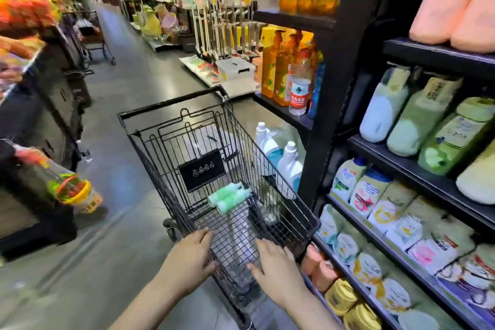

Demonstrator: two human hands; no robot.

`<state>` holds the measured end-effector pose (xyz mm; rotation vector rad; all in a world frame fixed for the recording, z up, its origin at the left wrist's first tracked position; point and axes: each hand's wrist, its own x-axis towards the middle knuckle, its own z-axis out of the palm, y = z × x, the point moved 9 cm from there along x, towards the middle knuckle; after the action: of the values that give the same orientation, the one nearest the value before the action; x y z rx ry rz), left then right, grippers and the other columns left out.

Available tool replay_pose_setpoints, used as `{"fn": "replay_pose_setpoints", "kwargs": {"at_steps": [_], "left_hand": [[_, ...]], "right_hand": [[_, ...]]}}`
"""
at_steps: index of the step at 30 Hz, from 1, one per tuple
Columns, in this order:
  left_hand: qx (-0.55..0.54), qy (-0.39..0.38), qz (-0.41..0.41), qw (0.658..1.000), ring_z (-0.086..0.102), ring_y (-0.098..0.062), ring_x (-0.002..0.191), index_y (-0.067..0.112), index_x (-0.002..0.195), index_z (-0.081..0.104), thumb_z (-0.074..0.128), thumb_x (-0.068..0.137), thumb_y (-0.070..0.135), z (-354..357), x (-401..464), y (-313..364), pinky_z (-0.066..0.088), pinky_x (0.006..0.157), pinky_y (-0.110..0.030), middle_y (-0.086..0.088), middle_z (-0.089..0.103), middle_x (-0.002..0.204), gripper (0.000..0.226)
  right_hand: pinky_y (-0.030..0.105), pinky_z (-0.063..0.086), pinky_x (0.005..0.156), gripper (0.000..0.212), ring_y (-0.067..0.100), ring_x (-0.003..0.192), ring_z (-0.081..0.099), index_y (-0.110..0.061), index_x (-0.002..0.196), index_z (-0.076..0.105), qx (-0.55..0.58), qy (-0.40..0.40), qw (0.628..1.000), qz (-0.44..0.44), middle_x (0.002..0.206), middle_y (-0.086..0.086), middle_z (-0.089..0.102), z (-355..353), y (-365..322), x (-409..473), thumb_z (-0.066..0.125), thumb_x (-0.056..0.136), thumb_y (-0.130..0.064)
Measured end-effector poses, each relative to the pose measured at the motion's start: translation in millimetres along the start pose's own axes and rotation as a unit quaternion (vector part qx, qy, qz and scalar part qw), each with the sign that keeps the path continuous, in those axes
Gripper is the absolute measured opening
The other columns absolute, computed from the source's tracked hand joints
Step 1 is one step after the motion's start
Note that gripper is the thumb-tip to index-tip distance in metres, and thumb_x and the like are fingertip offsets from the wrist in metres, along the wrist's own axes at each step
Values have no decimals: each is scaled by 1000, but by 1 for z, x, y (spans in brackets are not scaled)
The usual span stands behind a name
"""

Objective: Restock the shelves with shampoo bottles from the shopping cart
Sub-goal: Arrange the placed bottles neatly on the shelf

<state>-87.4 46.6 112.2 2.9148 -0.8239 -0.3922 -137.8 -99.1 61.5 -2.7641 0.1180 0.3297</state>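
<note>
Black wire cart (214,158) in a shop aisle, standing just left of the shelves (417,166). Left hand (191,256) on the cart's near rim, fingers bent over the wire; whether truly gripping cannot be told. Right hand (276,262) on the same rim, nearer the shelves, fingers spread and fairly straight, resting rather than clamped. Inside the cart, toward its far end, green bottles (229,197) lying on their sides, touching one another, just below a black placard (202,173) on the cart's folding panel. Beyond the cart's right side, two white jugs (278,154) at the foot of the shelves. A clear water bottle (299,91) upright on a higher ledge, beside orange bottles (278,69).
</note>
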Motion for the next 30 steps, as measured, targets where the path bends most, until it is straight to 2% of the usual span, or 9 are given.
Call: {"fn": "replay_pose_setpoints", "kwargs": {"at_steps": [7,10,13,17,19,22,25,26,30], "left_hand": [[16,-45,-3,999,35,-22,135,11,145,29,47,91,34,6,90,-44,32,109,-29,-7,33,150,61],[19,-74,7,997,34,-25,136,9,145,29,47,91,33,15,128,-60,32,111,-33,-9,30,152,63],[31,-103,26,994,39,-27,132,7,141,33,49,90,33,25,167,-79,37,108,-38,-12,35,148,59],[45,-133,57,988,44,-27,125,6,138,36,49,92,33,39,224,-110,38,104,-35,-11,43,139,55],[56,-145,79,985,44,-26,126,8,139,35,49,92,34,49,255,-128,39,105,-36,-10,43,140,56],[50,-183,107,976,42,-26,130,9,142,33,50,91,35,63,299,-156,38,107,-39,-11,39,145,59],[64,-215,135,965,45,-28,127,10,140,35,52,90,34,77,341,-182,39,105,-40,-11,44,141,58],[70,-220,143,962,48,-28,123,11,138,37,52,90,33,82,356,-190,41,103,-41,-11,47,137,55],[73,-257,161,950,49,-26,121,15,132,40,53,91,32,113,406,-217,44,99,-40,-8,50,131,46]], "right_hand": [[44,14,118,58,19,139,31,-18,148,22,8,-67,997,32,152,3,31,14,8,81,37,99,-43],[42,18,117,54,19,134,36,-18,144,26,-5,-84,995,54,146,2,38,16,9,112,38,98,-44],[42,15,118,55,20,136,34,-18,145,25,-3,-103,992,74,147,2,36,24,10,140,38,99,-44],[44,21,116,47,20,130,43,-18,138,35,18,-110,986,122,139,3,46,34,12,188,40,98,-43],[43,26,114,48,21,128,44,-16,137,35,23,-121,980,158,139,5,46,46,14,213,40,98,-42],[43,23,115,53,25,133,41,-13,144,29,46,-143,967,208,147,10,39,64,11,249,41,99,-38],[40,33,108,47,27,123,48,-11,137,35,60,-161,952,252,126,10,52,79,6,288,39,99,-38],[41,35,106,46,27,121,49,-11,134,37,61,-171,946,270,125,10,52,87,6,302,38,98,-39],[48,31,110,54,31,129,43,-13,140,36,98,-205,918,326,140,11,46,126,9,350,40,97,-45]]}}
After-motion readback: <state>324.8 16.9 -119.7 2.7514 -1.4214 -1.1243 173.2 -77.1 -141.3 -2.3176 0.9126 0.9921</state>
